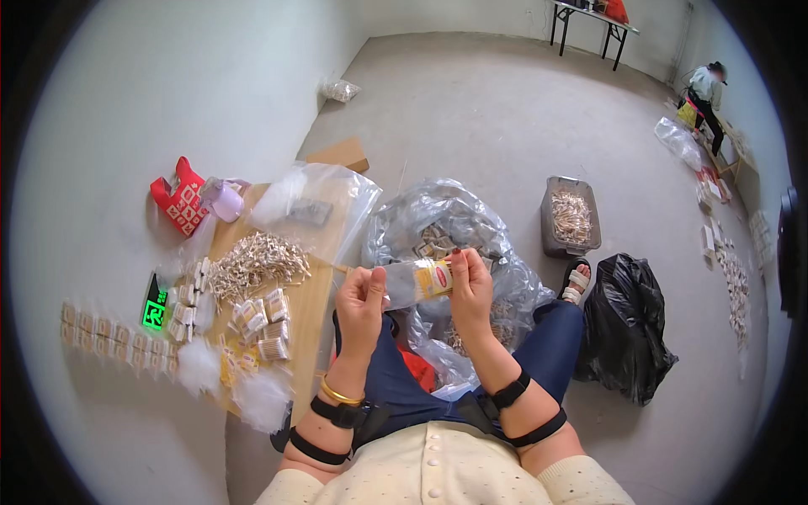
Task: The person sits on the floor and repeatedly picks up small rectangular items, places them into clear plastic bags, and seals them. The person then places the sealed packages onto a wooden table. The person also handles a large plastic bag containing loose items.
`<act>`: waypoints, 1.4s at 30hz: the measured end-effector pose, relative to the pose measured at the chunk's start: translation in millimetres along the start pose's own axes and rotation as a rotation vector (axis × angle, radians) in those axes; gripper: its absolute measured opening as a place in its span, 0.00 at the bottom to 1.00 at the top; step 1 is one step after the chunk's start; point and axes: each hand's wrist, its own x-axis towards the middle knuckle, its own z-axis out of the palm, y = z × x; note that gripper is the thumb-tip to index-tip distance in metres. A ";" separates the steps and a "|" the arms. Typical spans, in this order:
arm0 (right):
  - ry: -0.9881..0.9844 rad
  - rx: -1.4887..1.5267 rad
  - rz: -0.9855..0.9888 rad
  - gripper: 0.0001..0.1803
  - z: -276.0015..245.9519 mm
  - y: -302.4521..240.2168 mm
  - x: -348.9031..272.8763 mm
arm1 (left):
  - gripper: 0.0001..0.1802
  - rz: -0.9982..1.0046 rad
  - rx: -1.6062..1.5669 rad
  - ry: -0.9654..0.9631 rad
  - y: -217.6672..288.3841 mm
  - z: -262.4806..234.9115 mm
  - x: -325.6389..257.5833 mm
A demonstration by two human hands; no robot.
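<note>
Grey floor (pixel 471 109) surrounds us, a wooden table (pixel 315 307) on our left. Our left hand (pixel 362 296) and right hand (pixel 472 286), fingers curled closed, grip opposite ends of a small clear bag (pixel 406 284), above a large plastic sack (pixel 454 202).

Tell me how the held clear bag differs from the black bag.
Colour: the clear bag is see-through with a yellow printed panel; the black bag is opaque. Size: the clear bag is small, the black bag far larger. Pose: the clear bag is held between the left hand and right hand; the black bag slumps on the floor. Both look like thin plastic.
</note>
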 end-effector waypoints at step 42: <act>-0.362 -0.145 0.226 0.16 73.7 53.1 -49.9 | 0.28 0.145 0.468 0.007 17.7 -131.8 -73.1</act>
